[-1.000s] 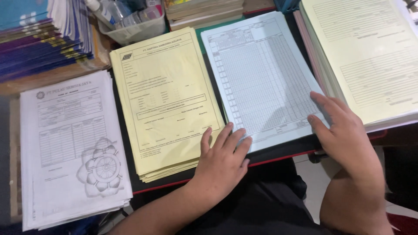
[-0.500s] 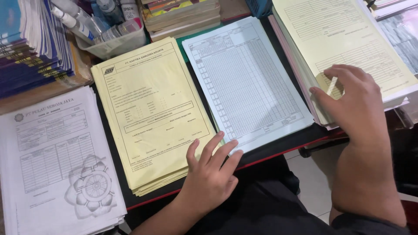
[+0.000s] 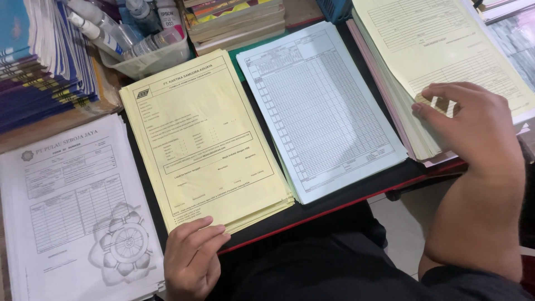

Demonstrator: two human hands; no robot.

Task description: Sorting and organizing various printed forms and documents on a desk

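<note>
My right hand point(image 3: 473, 125) pinches, I think, the top cream sheet's corner on the thick form stack point(image 3: 446, 50), right of the blue grid forms point(image 3: 317, 106); nothing lifted yet. My left hand point(image 3: 192, 256) rests open-fingered at the yellow stack point(image 3: 200, 139).

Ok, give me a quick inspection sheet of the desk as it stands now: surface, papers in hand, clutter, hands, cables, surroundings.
Surface: dark desk with a red front edge, mostly covered by paper stacks.
Job's things: yellow stack at centre-left; pale blue gridded stack beside it; thick cream stack at right; white stack at far left.
Clutter: clear tub of bottles, fanned booklets, books along the back.
Hands: left hand rests its fingers on the yellow stack's near corner; right hand pinches the edge of the cream stack's top sheets.
Cables: nothing seen.
Surroundings: pale floor tile under the desk, person's dark clothing below.
</note>
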